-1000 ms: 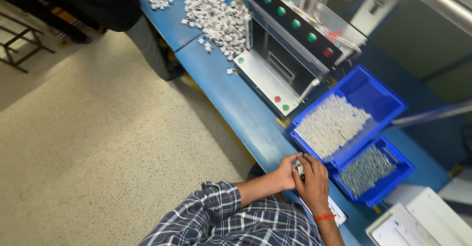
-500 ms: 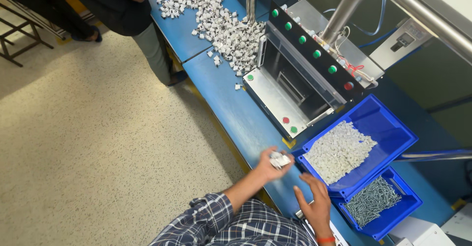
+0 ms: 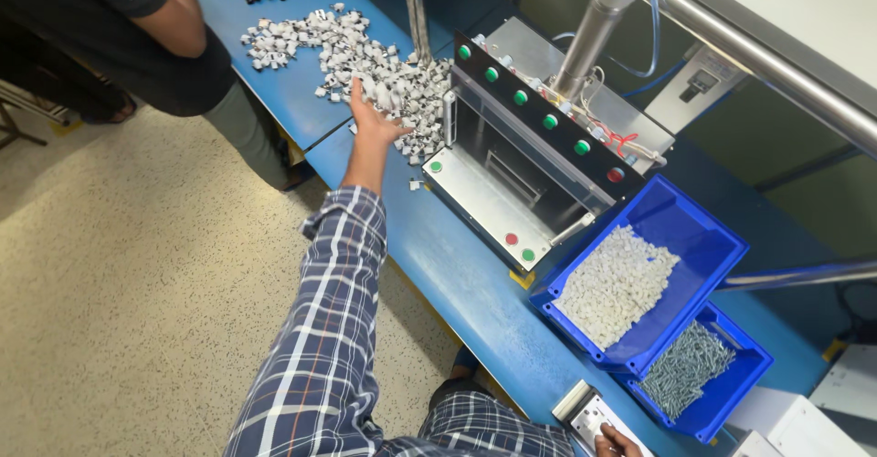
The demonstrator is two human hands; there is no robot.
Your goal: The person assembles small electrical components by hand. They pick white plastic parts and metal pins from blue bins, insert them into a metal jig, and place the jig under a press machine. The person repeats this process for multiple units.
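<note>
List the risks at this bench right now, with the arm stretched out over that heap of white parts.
1. The left hand is at the near edge of the heap of white parts; loose pieces already lie near the table edge and might get swept off.
2. The reach passes close to the metal machine; a sleeve could brush its buttons.
3. The right hand rests on a small grey block at the table's edge, which could slip off.

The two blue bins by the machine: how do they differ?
The larger blue bin holds small white plastic pieces; the smaller blue bin holds grey metal screws. The larger one sits nearer the machine and overlaps the smaller one's edge. Both are open-topped blue plastic.
</note>
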